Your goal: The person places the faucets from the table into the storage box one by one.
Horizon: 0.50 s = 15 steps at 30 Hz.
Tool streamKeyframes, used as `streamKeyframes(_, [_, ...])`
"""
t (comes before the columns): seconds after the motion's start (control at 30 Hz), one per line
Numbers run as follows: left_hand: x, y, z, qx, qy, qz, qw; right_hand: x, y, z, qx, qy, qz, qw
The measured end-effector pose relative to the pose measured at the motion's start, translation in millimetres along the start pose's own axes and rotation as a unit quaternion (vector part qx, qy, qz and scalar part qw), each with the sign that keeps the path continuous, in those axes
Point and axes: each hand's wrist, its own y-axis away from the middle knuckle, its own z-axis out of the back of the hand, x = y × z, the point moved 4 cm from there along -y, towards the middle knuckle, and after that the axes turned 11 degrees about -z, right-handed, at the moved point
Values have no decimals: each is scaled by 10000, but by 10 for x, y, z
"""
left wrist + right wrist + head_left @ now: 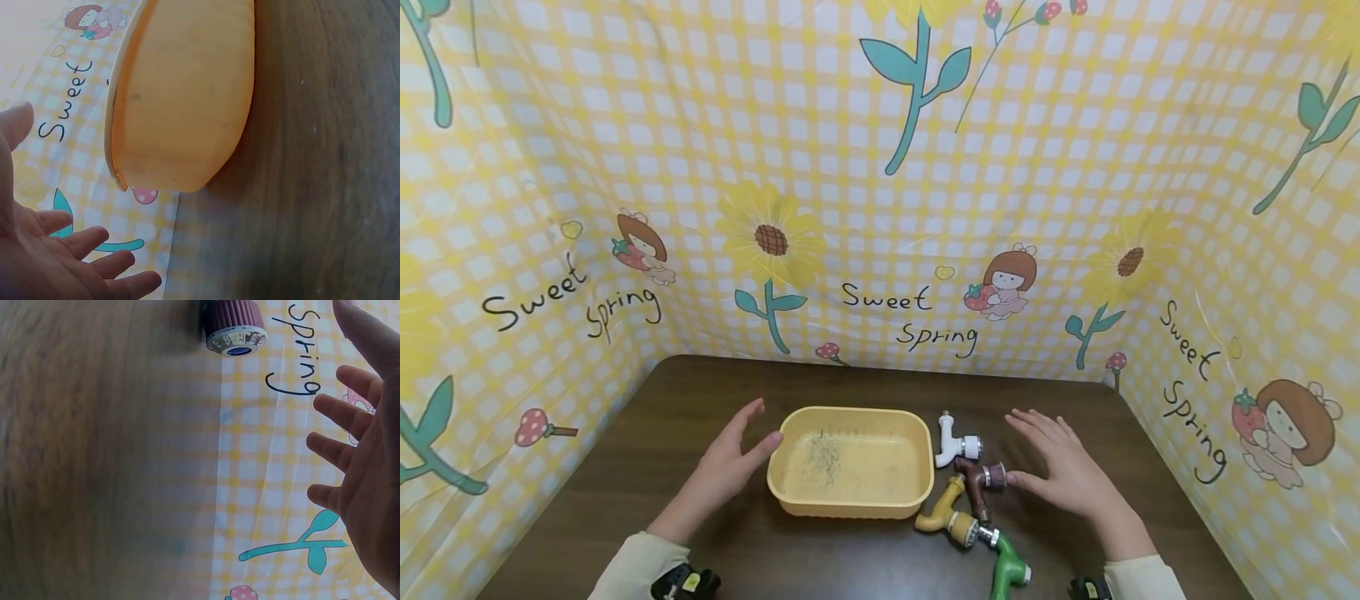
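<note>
A yellow plastic basin (850, 504) with dark specks on its floor stands mid-table. Left of it is my left hand (730, 462), fingers extended and thumb near the rim; the left wrist view shows that hand (56, 256) apart from the basin wall (181, 106). Along the basin's right side lie a white tap (951, 443), a dark red tap (977, 483), a mustard tap (942, 510) and a green tap (1007, 562). My right hand (1063, 467) is spread right of them, nearest the dark red tap, whose ribbed end (234, 325) shows in the right wrist view.
The brown wooden table (700, 392) is walled at the back and sides by a yellow checked cloth (820, 167) printed with flowers and lettering. The green tap runs off the head view's lower edge. Dark wrist devices (685, 581) sit at both cuffs.
</note>
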Motion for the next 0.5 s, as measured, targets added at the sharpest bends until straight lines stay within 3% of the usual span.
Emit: streamKeyframes(0.5, [57, 39, -117, -147, 709, 524, 9960, 13, -2, -17, -75, -161, 124, 9998])
